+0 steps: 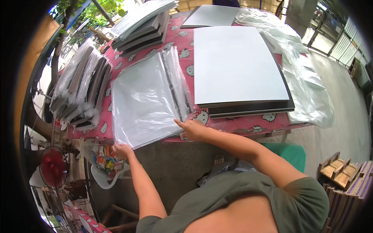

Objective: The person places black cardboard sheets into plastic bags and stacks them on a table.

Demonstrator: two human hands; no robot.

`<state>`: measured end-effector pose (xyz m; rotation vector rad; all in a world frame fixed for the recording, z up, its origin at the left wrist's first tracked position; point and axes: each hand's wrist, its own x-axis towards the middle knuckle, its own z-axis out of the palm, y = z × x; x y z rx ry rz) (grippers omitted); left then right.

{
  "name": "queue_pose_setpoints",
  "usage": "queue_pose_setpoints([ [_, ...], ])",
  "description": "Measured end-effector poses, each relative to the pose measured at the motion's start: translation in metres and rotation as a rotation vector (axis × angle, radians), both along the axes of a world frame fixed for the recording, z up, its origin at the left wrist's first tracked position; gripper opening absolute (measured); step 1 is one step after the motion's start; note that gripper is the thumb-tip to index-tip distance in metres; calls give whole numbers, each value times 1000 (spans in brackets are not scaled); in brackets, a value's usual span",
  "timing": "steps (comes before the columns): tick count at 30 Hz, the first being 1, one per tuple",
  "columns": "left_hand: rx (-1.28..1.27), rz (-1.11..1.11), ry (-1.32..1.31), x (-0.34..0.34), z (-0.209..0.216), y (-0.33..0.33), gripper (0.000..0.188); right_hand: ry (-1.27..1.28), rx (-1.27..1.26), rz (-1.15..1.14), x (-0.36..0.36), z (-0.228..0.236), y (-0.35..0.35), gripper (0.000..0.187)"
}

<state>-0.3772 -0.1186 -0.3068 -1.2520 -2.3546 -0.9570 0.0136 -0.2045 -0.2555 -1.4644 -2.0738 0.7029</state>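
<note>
A white board in a clear plastic sleeve point(145, 99) lies on the table's near side, its front edge jutting past the table edge. My left hand point(122, 151) is closed on its near left corner. At the near right corner my right hand point(191, 129) has its index finger stretched over the plastic and the other fingers curled at the edge; its thumb is hidden. Along the sleeve's right side runs a loose, crinkled strip of plastic with a dark band. To the right rests a stack of large white boards point(237, 66) with dark layers beneath.
A pink patterned cloth point(233, 122) covers the table. Plastic-wrapped boards point(79, 85) stand at the left; another stack point(143, 31) sits behind. Loose clear plastic point(307, 85) drapes over the right edge. Below are a bag of colourful wrappers point(105, 159), a red fan point(53, 167) and a green stool point(289, 154).
</note>
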Motion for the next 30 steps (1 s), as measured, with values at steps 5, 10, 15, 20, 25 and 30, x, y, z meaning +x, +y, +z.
queue_pose_setpoints([
  [5, -60, 32, 180, 104, 14, -35, 44, 201, 267, -238, 152, 114, -117, 22],
  [10, -239, -504, 185, 196, -16, -48, 41, -180, 399, -1371, 435, 73, -220, 15],
  [15, 26, -569, 227, 128, -57, -32, 49, -373, 233, -1154, 502, 14, -198, 29],
  [20, -320, -809, 219, 291, 47, -65, 77, -466, 165, -1218, 505, 15, -215, 33],
  [25, -610, -820, 126, 334, 74, -79, 83, -378, 227, -1303, 556, 14, -212, 21],
  [30, -3, -1485, -441, 462, 165, -113, 85, 324, 318, -1076, 492, 98, -175, 11],
])
